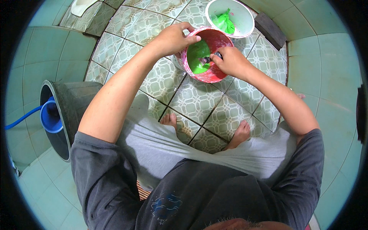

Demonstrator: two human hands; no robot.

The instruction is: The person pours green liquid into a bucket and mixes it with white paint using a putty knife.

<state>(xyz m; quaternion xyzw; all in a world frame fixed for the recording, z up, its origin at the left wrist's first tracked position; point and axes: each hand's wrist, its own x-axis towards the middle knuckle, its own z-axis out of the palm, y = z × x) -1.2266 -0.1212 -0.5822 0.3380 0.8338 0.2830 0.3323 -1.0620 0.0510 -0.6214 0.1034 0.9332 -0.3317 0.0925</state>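
Observation:
A red bucket [221, 39], smeared with white on its rim and outside, is tipped toward me in front of my feet. Bright green, paint-like liquid [198, 63] lies inside it on the left. The fingers of my left hand [173, 39] grip the bucket's left rim, thumb over the edge. Inside the right part of the bucket, my right hand [232, 62] is closed round the dark handle of a tool [208, 59]. The tool's far end reaches the green liquid, and its kind cannot be made out.
Just beyond the red bucket stands a white bucket [251, 23] with green residue inside. A dark block [270, 31] lies by the right wall. To my left is a large dark tub [82, 101] with a blue dipper [51, 119]. Patterned tiles [195, 99] cover the floor.

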